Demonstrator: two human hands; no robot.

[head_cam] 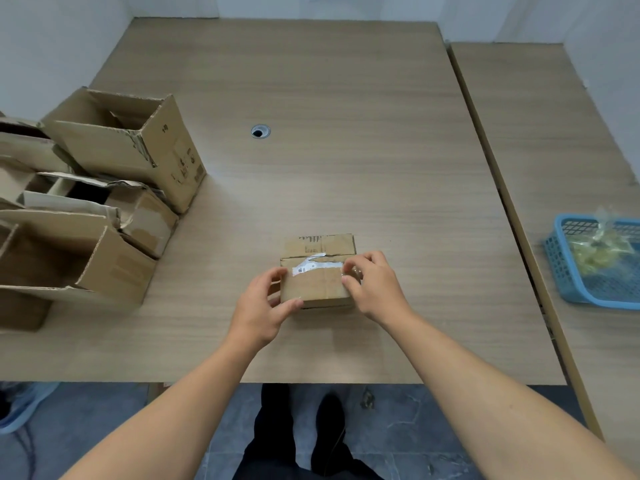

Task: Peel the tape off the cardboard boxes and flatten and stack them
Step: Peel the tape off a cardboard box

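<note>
Both bare forearms are reaching in from the near side, angling toward each other. The left hand [265,304] is gripping the left end of the small box [317,287], thumb along its near face and fingers curling round the side. The right hand [374,285] is arching over the right end, curled fingertips pinching at the top edge.

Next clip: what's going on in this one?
A person is working on a small closed brown cardboard box on the light wooden table. The left hand holds the box's left side while the right hand pinches at clear tape on its right top edge. The tape is not yet off. Several opened brown cardboard boxes stand at the left, not flattened.
</note>
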